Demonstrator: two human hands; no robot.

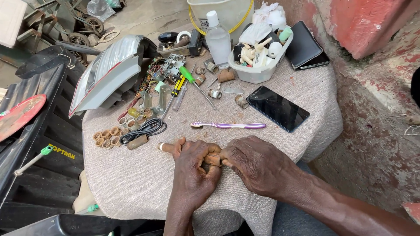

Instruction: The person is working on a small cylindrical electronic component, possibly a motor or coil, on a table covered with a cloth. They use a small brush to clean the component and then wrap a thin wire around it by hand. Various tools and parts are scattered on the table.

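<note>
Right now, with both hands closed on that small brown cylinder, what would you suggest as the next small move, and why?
Probably keep both hands clamped and lift slightly: the left hand and right hand grip the brown cylinder low against the cloth-covered table.

Both forearms are bare with no sleeves in view, and the left hand (192,168) and right hand (258,164) wear no gloves or rings.
</note>
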